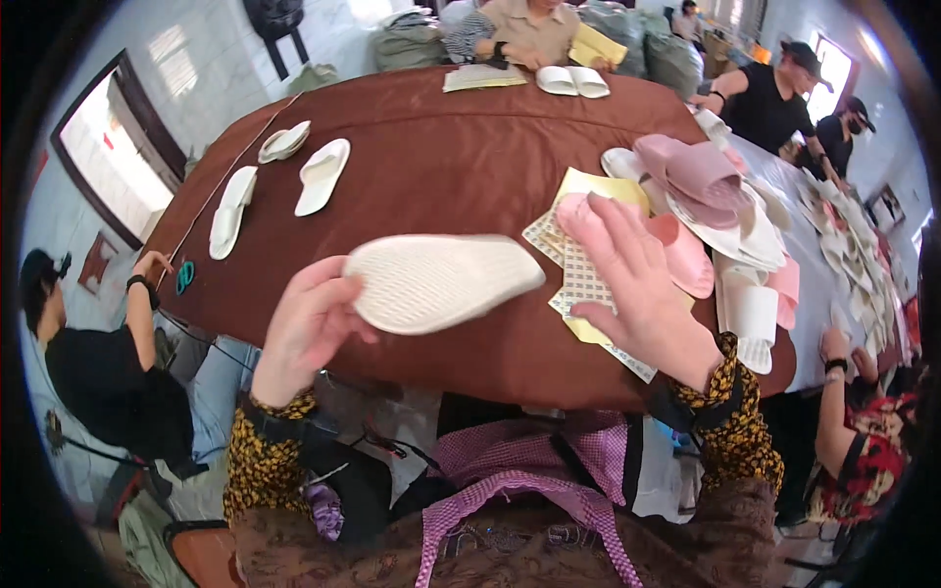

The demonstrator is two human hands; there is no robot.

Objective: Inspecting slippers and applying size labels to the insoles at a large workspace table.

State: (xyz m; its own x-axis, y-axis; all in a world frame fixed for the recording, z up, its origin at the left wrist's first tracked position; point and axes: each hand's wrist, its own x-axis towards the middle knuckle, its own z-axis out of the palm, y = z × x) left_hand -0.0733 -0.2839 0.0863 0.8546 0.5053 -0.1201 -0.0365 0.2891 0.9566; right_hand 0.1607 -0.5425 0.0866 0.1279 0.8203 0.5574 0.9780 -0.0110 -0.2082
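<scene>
My left hand [314,323] pinches one end of a white slipper [441,284], held above the table with its ridged sole toward me. My right hand [637,279] is spread over a pile of sticker sheets [588,284], white with small printed labels on yellow backing [610,186]. Its fingers are stretched out; whether they touch the sheets I cannot tell. A pink piece [578,218] shows at its fingertips, partly hidden. Just right of the hand lies a pink slipper [683,257].
A heap of white and mauve slippers [701,181] covers the table's right side. White slippers [321,176] lie at the left on the brown cloth [421,167], with teal scissors [185,277] near its left edge. Co-workers sit or stand around the table.
</scene>
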